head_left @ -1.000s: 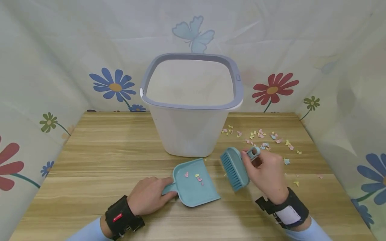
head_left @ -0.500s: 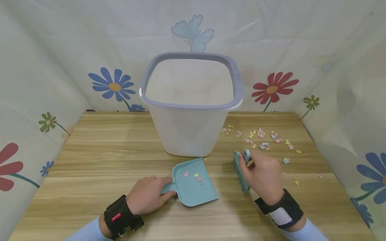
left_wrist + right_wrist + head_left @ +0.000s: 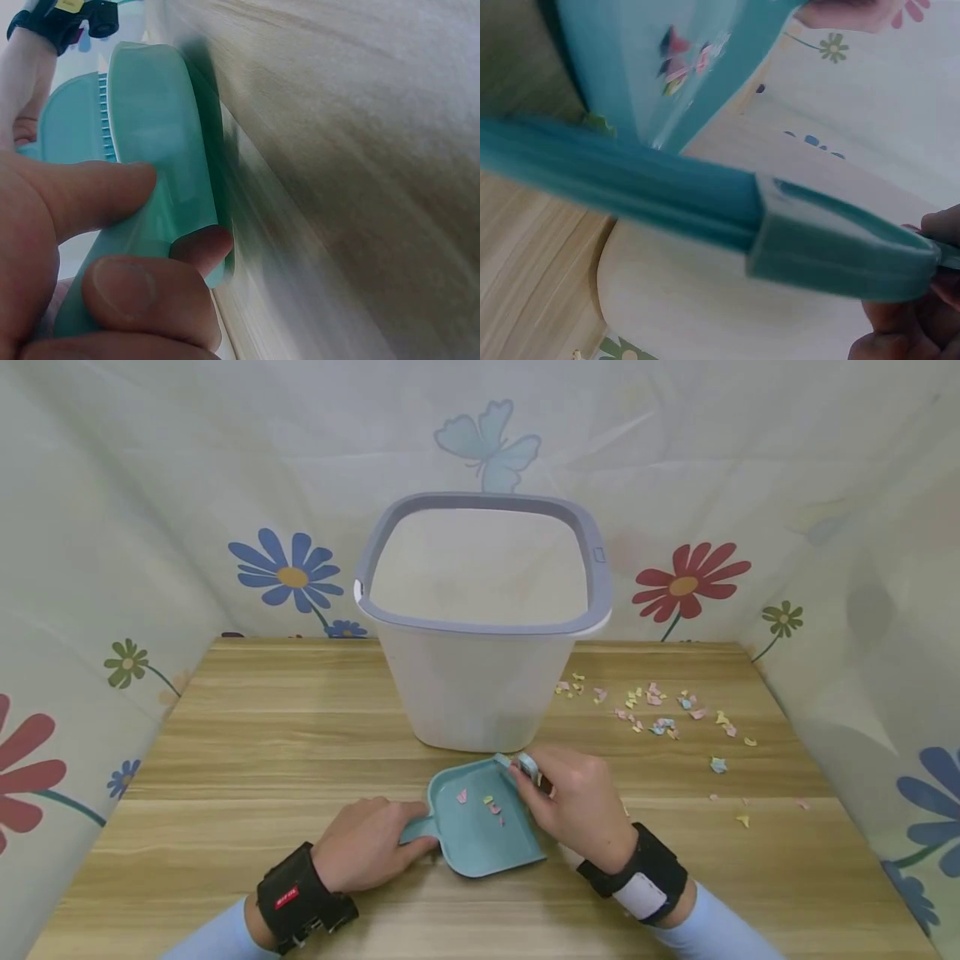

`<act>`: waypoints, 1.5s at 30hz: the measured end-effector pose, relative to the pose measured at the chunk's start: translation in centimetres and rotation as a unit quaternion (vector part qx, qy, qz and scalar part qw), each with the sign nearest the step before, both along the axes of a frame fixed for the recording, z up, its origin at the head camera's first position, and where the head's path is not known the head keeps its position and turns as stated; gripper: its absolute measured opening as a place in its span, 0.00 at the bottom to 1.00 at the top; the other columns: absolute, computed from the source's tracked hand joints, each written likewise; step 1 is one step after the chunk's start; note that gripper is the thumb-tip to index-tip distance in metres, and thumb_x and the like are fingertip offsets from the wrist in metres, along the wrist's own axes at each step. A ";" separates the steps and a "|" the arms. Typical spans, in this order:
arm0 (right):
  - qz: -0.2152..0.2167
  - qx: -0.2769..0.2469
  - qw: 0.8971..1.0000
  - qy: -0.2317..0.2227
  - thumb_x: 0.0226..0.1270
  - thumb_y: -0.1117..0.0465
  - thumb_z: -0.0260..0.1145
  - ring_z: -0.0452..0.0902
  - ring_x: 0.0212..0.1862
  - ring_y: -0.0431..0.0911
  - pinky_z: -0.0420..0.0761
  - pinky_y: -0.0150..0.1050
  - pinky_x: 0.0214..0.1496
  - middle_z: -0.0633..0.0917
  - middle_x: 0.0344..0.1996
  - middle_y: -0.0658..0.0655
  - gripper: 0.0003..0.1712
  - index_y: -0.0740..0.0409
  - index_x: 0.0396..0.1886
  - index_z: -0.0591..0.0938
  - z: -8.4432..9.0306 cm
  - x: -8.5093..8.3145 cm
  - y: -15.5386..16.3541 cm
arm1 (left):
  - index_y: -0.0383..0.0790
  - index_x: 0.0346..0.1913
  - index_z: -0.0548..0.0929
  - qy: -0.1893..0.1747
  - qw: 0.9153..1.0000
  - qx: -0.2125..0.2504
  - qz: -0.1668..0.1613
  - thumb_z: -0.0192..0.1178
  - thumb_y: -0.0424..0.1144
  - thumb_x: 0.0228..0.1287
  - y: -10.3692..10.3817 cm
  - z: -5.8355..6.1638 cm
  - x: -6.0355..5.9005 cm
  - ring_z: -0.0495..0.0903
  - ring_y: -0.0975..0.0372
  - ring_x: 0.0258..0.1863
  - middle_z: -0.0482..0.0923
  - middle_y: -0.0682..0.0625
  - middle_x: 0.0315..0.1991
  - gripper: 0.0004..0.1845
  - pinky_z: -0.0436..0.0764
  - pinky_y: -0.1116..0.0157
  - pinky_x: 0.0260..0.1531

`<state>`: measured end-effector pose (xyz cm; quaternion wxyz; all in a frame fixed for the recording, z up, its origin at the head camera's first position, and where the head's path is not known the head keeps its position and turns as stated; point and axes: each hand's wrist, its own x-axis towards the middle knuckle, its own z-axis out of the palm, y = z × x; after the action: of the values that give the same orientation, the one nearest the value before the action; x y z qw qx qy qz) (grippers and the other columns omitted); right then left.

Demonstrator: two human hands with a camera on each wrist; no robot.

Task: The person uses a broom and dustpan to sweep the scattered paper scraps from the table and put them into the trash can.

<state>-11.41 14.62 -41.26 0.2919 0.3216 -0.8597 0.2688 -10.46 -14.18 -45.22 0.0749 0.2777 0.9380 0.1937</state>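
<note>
My left hand [image 3: 371,845] grips the short handle of a teal dustpan [image 3: 480,852], which lies on the wooden table with its straight lip facing right. A few pink and yellow paper scraps [image 3: 493,808] sit in the pan. My right hand [image 3: 581,797] holds a matching hand brush [image 3: 840,255] by its handle, over the dustpan's lip. In the head view that hand covers most of the brush; only the handle end shows. Seen from the left wrist, the bristles of the brush stand right behind the dustpan's wall [image 3: 154,112].
A tall white bin [image 3: 480,689] with a blue-grey rim [image 3: 480,627] stands just behind the dustpan. Many small coloured paper scraps [image 3: 663,727] are scattered over the table's right side. Flower-printed curtain [image 3: 300,468] encloses the back and sides.
My right hand has moved left with the brush, from the table on the right up to the dustpan's lip. The left hand and dustpan have stayed in place.
</note>
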 end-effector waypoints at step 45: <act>-0.071 -0.126 0.989 0.006 0.58 0.71 0.74 0.71 0.16 0.31 0.69 0.23 0.19 0.83 0.16 0.46 0.06 0.57 0.29 0.86 -0.2 0.5 0.0 | 0.55 0.35 0.81 -0.007 1.000 -0.021 -0.013 0.67 0.56 0.69 -0.5 0.8 0.0 0.56 0.71 0.18 0.52 0.64 0.19 0.12 0.52 0.68 0.19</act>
<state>-10.87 14.64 -41.49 0.3536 0.2220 -0.8380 0.3514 -10.45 -14.73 -44.41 0.0896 0.2870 0.9375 0.1752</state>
